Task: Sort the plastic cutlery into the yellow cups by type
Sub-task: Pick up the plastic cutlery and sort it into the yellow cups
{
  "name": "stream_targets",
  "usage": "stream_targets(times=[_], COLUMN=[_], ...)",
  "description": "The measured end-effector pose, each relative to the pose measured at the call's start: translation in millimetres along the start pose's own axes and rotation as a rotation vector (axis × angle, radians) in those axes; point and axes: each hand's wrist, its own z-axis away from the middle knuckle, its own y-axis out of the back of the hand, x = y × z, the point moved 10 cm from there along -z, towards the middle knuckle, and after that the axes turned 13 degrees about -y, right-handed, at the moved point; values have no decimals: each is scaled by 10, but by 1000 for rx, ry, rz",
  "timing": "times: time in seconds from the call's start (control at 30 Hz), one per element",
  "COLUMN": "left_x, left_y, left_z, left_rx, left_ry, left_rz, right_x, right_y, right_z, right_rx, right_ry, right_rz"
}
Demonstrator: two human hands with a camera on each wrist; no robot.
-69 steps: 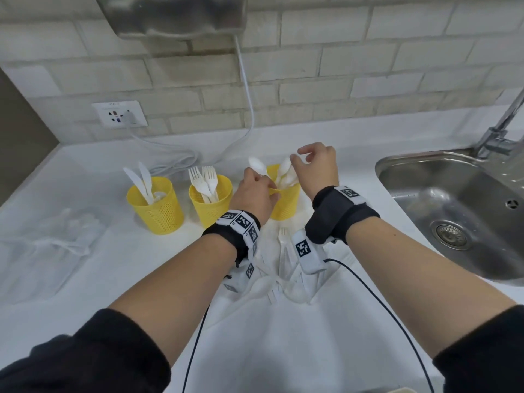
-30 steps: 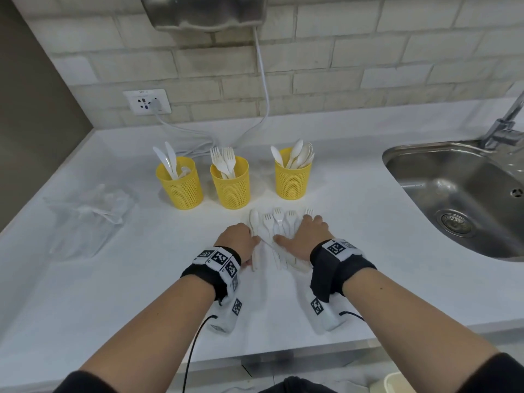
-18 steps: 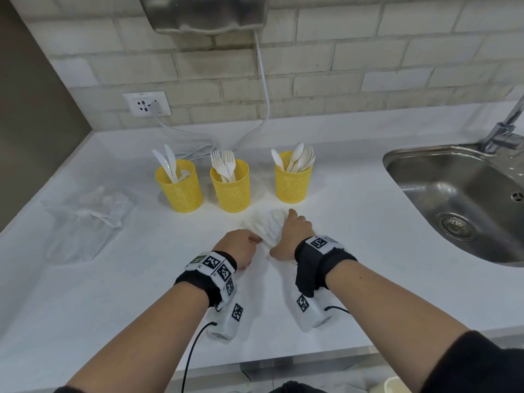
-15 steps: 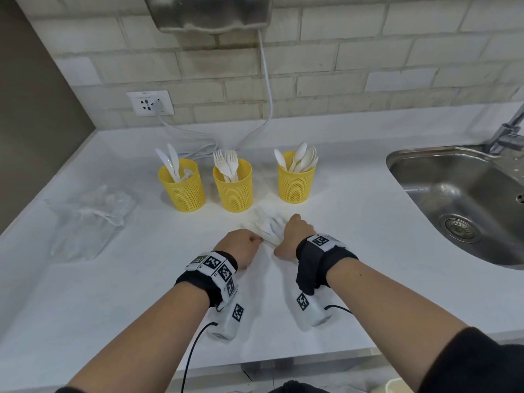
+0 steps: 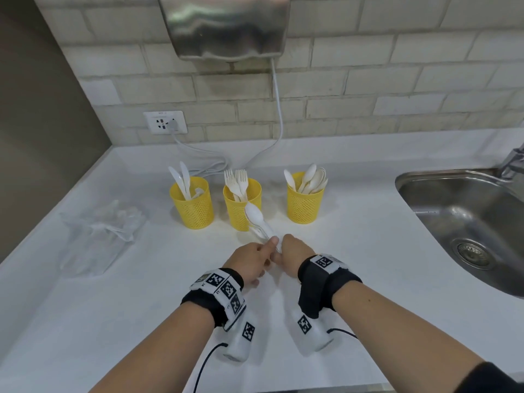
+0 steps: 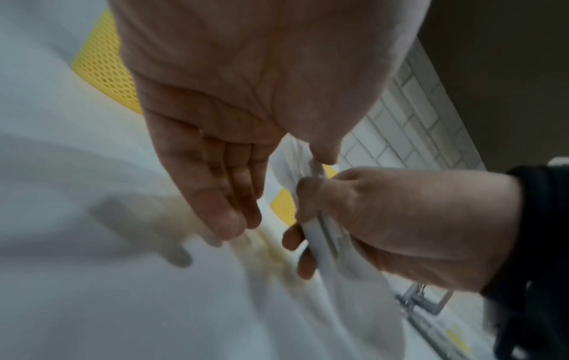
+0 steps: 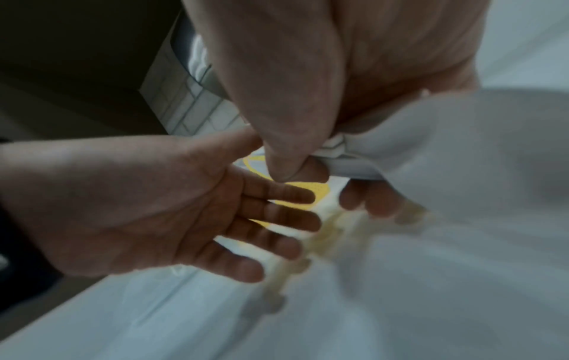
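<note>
Three yellow mesh cups stand in a row on the white counter: the left cup (image 5: 191,205) holds knives, the middle cup (image 5: 241,207) forks, the right cup (image 5: 304,202) spoons. In front of the middle cup my right hand (image 5: 292,251) grips a bundle of white cutlery (image 5: 262,228) by the handles, with a spoon bowl at its top. The right wrist view shows thumb and fingers curled round the bundle (image 7: 341,148). My left hand (image 5: 253,259) is beside it, its fingers (image 6: 234,194) straight, and its thumb tip touches the bundle (image 6: 320,233).
A crumpled clear plastic bag (image 5: 99,234) lies left of the cups. A steel sink (image 5: 467,222) with a faucet (image 5: 513,163) is at the right. A hand dryer (image 5: 226,26) hangs on the tiled wall; its cable runs behind the cups to a socket (image 5: 164,122).
Both hands swept the cutlery lying spread on the counter into a bunch. The right hand now grips it and has tilted it up off the counter toward the cups.
</note>
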Motion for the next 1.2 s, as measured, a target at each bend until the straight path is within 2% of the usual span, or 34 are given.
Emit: stream_targets(times=[0.1,0.2,0.37,0.5,0.63,0.73,0.8,0.93,1.07,1.13,1.2], left_x=[194,360,442,544,680,642,577,544,540,513,472], left_y=[189,397,604,709,884,937,934,842,879,945,992], left_z=[-41,-73,-99,-78,-14,-24,-49,-96,-70,-66,-52], left_rx=[131,236,312,346,459,503,502,413,396,383,352], left_ry=[-89,-185,-195,-257,-323,-330,-316,-292,-301,-304,-299], left_rz=[140,222,265,438,600,633,671,720,641,614,573], right_x=[-286,-477,-703,-821,-735,-708,-737,-826,-962,-947,-914], right_y=[65,137,195,180,-7,-113,-83,-26,-45,-11,115], right_z=[112,193,284,344,337,348,340,321,462,447,363], right_rx=[-54,-104,-167,-229,-337,-426,-416,-369,-480,-503,-447], right_ry=[190,286,345,423,310,234,234,276,389,343,292], right_rz=[-270,-479,-541,-514,-518,-538,-549,-503,-488,-499,-473])
